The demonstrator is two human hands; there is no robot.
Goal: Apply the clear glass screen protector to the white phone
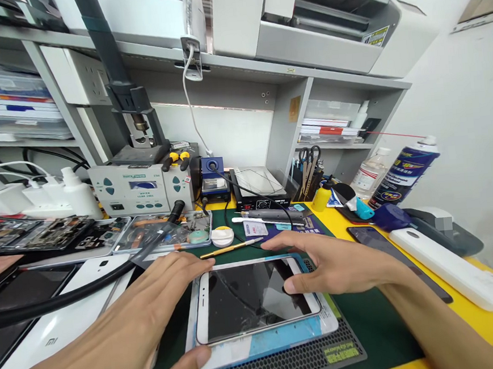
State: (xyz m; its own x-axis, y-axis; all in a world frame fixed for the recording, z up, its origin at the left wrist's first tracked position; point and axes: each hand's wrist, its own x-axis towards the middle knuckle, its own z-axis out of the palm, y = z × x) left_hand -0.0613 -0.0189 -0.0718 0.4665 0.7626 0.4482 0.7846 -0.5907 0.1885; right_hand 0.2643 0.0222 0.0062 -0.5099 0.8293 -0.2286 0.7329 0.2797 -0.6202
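A white-framed phone (251, 298) with a dark, reflective screen lies face up on a blue-and-white flat block (276, 341), which rests on a black honeycomb-patterned mat (286, 363). My left hand (141, 318) spans the left end, forefinger by the far corner and thumb by the near one, fingers spread. At the right end, my right hand (334, 266) is open, its thumb over the screen and its fingers stretched past the far edge. Whether either hand presses on the phone, I cannot tell. Just beyond lies a gold-handled pen-like tool (230, 248).
A thick black hose (87, 285) crosses the left side from a hot-air station (142, 184). A parts tray (160, 231) and a white Mi phone (65, 329) are left. On the right are a dark phone (400, 260), a white elongated device (453, 267) and a spray can (403, 175).
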